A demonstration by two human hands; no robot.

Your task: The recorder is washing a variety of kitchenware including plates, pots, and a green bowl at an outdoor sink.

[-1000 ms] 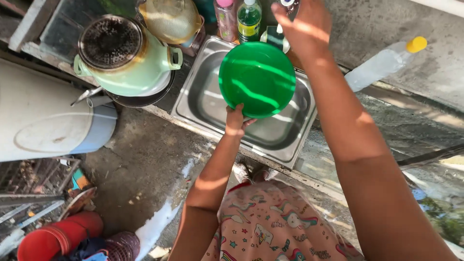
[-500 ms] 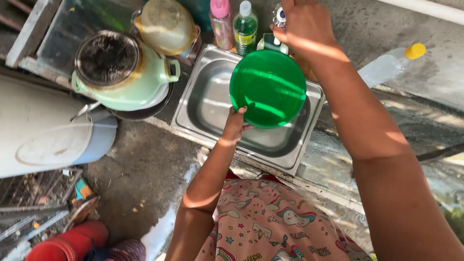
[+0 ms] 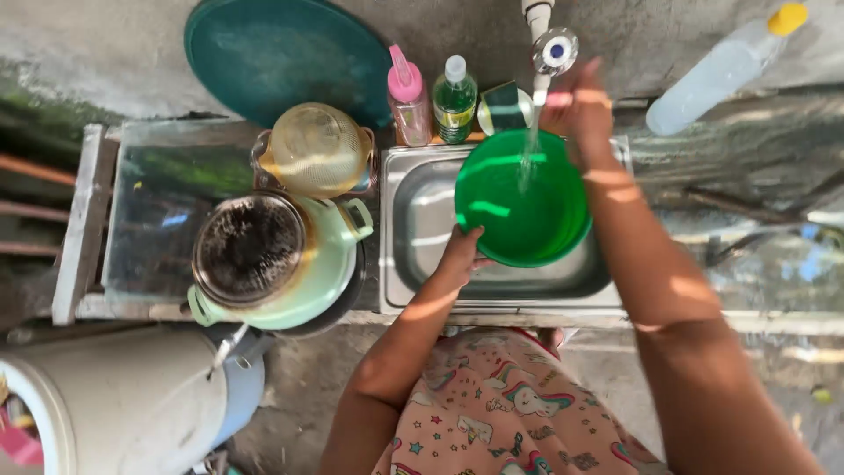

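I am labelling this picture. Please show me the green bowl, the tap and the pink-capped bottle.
green bowl [image 3: 536, 220], head view, inner wall
tap [image 3: 554, 51], head view, round handle
pink-capped bottle [image 3: 407, 88], head view, pink cap

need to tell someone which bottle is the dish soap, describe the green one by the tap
Start at the steel sink. Along its back edge, left of the tap, two bottles stand together. The green bottle has a white cap; its neighbour, the pink-capped bottle, is paler.
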